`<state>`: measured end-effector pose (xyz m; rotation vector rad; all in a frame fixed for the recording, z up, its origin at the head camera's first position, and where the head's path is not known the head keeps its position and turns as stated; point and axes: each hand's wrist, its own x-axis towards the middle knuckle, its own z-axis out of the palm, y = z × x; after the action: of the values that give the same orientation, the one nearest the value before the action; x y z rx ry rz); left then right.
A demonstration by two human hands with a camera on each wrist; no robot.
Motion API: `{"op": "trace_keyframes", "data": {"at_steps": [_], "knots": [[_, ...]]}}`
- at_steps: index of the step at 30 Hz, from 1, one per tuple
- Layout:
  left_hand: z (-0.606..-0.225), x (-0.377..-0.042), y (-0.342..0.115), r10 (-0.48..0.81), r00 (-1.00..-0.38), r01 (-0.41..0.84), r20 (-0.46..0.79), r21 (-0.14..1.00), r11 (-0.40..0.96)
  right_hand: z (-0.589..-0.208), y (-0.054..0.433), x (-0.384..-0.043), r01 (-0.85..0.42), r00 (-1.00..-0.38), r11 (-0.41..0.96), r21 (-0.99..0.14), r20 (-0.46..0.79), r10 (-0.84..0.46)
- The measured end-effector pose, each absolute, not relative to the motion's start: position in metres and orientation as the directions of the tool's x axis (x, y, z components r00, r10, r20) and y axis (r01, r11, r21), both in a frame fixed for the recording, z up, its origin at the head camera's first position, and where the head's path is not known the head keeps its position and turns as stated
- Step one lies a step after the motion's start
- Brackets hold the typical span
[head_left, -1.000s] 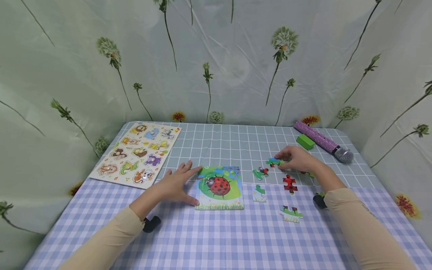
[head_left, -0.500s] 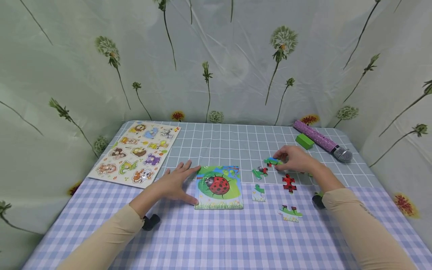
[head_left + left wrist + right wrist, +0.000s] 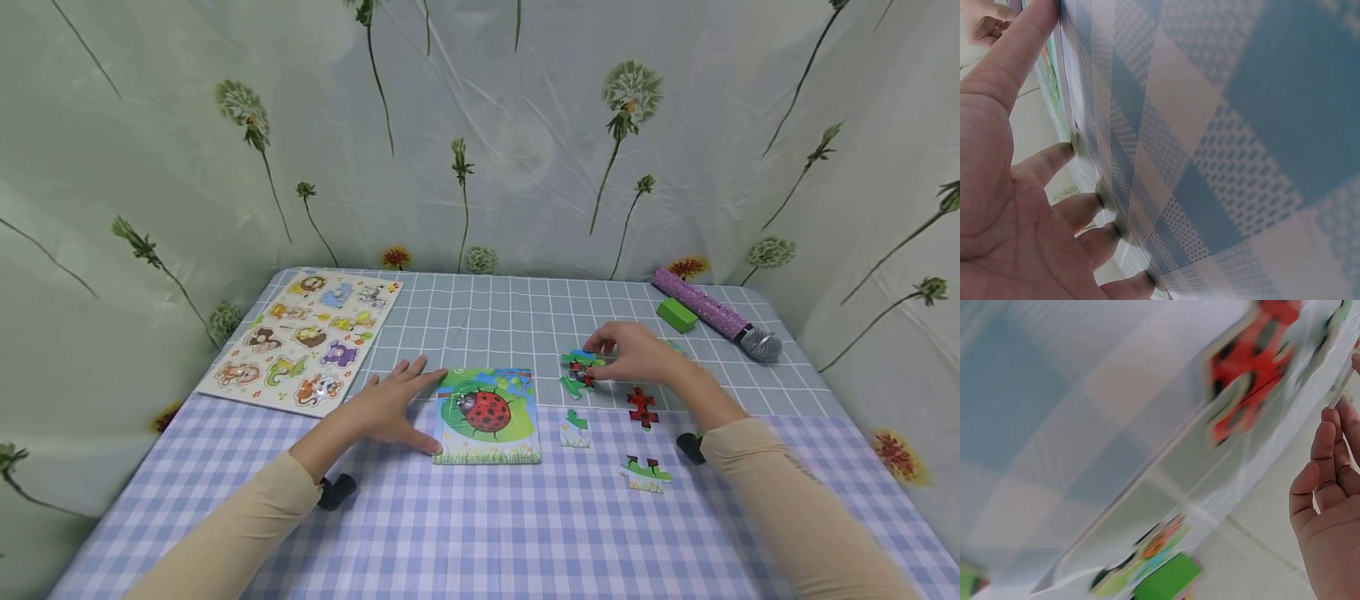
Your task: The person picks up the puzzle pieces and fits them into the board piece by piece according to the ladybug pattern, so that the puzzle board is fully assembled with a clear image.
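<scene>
1. Over on the left, the animal board (image 3: pixel 264 393) lies flat, animal shapes filling its face!
2. Left hand (image 3: pixel 386 408): fingers spread and loose, thumb and index finger at the edge of the ladybug board (image 3: pixel 487 414).
3. And the right hand (image 3: pixel 637 354) arches over the surface (image 3: pixel 480 533), fingers pinching a blue-topped puzzle piece (image 3: pixel 576 357) up against the ladybug-head piece (image 3: pixel 573 388); whether they interlock, I can't tell!
</scene>
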<state>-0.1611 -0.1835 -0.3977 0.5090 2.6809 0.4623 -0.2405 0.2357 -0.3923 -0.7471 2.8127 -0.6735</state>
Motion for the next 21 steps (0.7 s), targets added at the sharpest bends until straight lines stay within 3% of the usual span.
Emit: {"op": "trace_keyframes", "data": {"at_steps": [21], "knots": [[-0.398,-0.162,-0.184,0.407,-0.864,0.281,-0.296,0.385,0.879,-0.386,0.171,-0.232,-0.6,-0.735,0.635,-0.487,0.022,-0.677]]}}
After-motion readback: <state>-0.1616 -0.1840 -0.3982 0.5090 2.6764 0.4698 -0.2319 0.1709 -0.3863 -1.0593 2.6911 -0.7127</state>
